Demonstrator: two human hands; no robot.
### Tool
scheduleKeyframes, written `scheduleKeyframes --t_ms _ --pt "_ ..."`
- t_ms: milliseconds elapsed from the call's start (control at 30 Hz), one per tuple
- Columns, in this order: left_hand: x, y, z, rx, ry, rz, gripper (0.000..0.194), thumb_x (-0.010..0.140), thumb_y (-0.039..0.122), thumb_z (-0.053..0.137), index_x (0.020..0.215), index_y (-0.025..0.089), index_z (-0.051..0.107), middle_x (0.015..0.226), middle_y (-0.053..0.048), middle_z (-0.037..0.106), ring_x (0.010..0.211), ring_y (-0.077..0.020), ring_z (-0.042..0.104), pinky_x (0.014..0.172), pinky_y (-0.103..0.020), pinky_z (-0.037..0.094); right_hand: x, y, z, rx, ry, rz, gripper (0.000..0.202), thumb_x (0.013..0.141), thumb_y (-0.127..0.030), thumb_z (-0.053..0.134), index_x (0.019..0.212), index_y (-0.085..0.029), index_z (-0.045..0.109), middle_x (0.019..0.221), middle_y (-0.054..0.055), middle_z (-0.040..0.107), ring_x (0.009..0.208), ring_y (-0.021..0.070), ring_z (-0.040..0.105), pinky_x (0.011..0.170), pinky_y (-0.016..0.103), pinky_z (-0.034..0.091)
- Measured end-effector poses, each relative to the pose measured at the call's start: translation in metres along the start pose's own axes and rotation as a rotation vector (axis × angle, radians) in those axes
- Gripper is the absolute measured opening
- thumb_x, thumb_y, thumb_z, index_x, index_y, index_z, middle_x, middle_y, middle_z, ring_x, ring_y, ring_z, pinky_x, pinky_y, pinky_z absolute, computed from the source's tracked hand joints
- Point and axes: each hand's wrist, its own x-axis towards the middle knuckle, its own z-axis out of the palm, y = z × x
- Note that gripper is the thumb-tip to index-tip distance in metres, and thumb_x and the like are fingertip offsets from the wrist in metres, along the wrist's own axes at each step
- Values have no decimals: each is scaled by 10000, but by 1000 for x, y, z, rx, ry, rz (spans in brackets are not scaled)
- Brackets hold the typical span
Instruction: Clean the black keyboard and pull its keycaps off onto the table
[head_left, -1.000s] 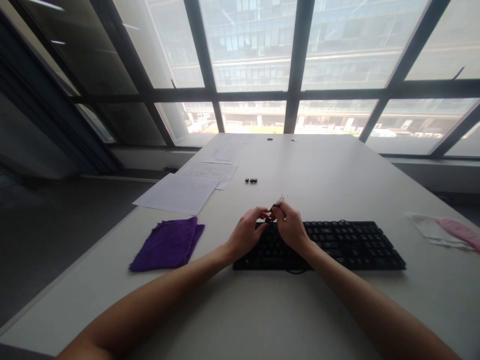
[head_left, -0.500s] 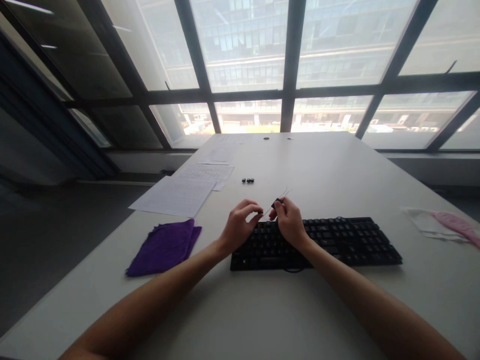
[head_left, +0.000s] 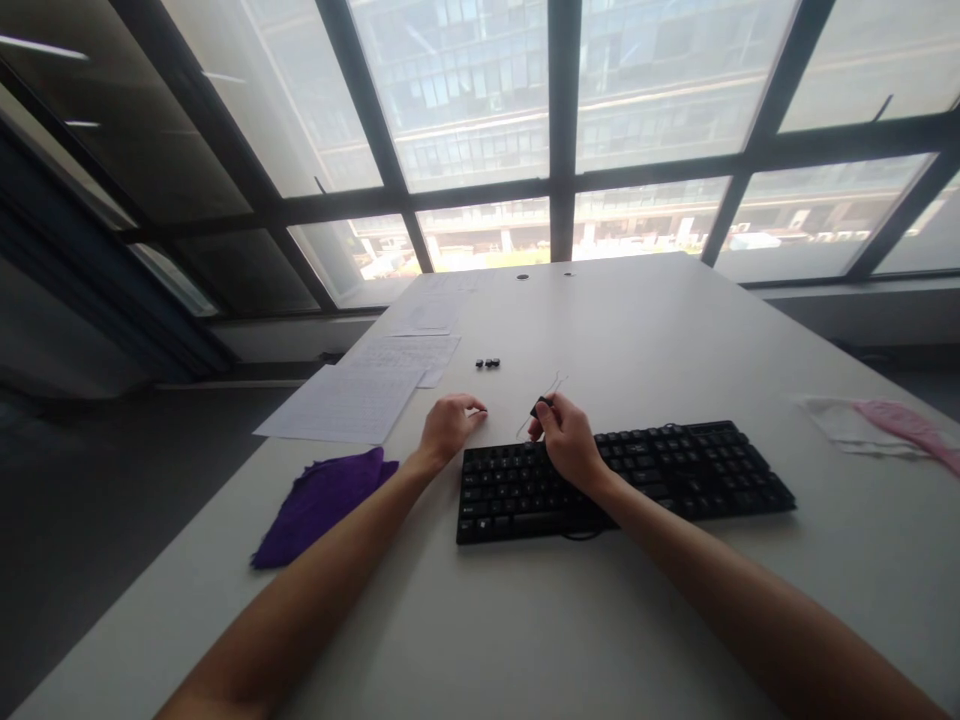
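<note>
My right hand [head_left: 568, 440] is closed around the black handle of a wire keycap puller [head_left: 539, 405], over the upper edge of a black keyboard [head_left: 679, 470]. Thin wires stick out from both ends of the puller. My left hand [head_left: 447, 428] is just left of the keyboard's top left corner, thumb and finger pinched together. A small dark keycap [head_left: 483, 411] shows at its fingertips, mostly covered. Beyond it on the white table, a short row of black keycaps [head_left: 488, 363] lies loose.
A folded purple cloth [head_left: 322, 505] lies left of my left forearm. Printed sheets of paper [head_left: 341, 402] run along the table's left edge. White and pink cloths [head_left: 892, 428] lie at the right edge. Large windows stand behind the table.
My left hand has moved left with the keycap, away from the keyboard and the puller. My right hand keeps hold of the puller near the same place. The view has shifted slightly.
</note>
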Motion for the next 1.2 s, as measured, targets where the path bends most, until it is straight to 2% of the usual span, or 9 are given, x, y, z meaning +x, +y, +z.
scheduleKeyframes --t_ms 133,367,600,800,1200 --pt "20 -2 11 45 11 -1 80 819 254 721 872 235 777 874 -39 749 833 -214 664 812 -337 512 1 0 -1 1 -6 -5 297 978 -463 470 808 -226 523 644 8 665 582 163 637 602 272 489" --pt "66 2 39 95 59 155 62 824 211 728 862 236 771 1043 -40 732 1046 -250 587 971 -408 445 1 1 0 11 -7 -4 284 977 -447 472 812 -224 529 650 5 662 581 161 631 601 270 488" --pt "96 -4 54 178 118 88 58 808 214 746 847 243 777 1204 -70 640 1140 -289 493 973 -441 419 0 1 0 12 -26 10 280 981 -435 472 805 -225 529 641 0 653 582 161 627 590 265 481" --pt "107 -10 60 166 132 56 68 817 224 738 878 232 769 1217 -80 622 1156 -297 472 992 -445 397 0 2 0 17 -44 32 271 978 -431 478 809 -227 532 662 6 657 595 166 629 591 272 484" --pt "111 -18 66 163 150 11 104 824 230 741 924 244 766 1244 -79 595 1164 -295 451 960 -435 398 -1 0 0 0 -43 36 289 981 -447 484 806 -223 533 664 8 661 608 166 637 609 274 487"
